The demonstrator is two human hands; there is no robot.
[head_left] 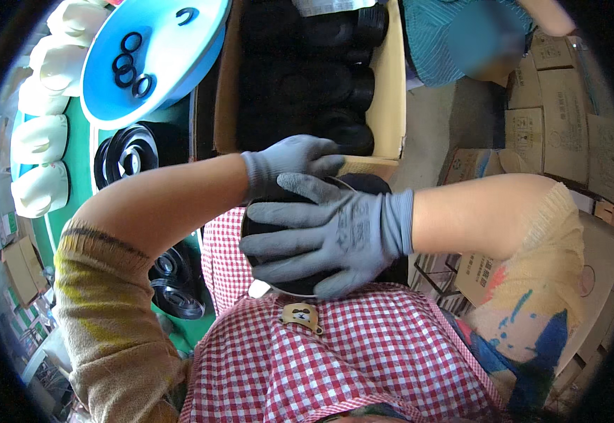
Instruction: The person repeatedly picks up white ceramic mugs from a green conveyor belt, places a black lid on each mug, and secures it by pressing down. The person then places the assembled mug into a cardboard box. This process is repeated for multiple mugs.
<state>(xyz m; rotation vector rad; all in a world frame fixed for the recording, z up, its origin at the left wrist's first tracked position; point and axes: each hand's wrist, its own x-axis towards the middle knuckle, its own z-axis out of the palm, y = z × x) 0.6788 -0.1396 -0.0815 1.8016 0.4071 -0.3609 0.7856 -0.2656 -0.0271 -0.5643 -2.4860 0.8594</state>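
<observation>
A round black part (300, 285) with a thin metal rim lies against my lap, mostly covered by my gloves. My right hand (328, 236), in a grey glove, is spread flat across its top with the fingers pointing left. Beyond it, my left hand (289, 162), gloved alike, curls around the far side of the part, fingers bent to the right. What lies under its palm is hidden. More black material (370, 185) shows just right of the left fingertips. A red-and-white checked apron (335, 352) covers my lap.
An open cardboard box (389, 106) of black cylindrical parts stands straight ahead. At the far left, a blue basin (169, 56) holds several black rings. Coiled black rings (127, 155) and white cup-like pieces (42, 190) sit on the green table (78, 169). A person (433, 42) is beyond the box; cartons (564, 120) are stacked right.
</observation>
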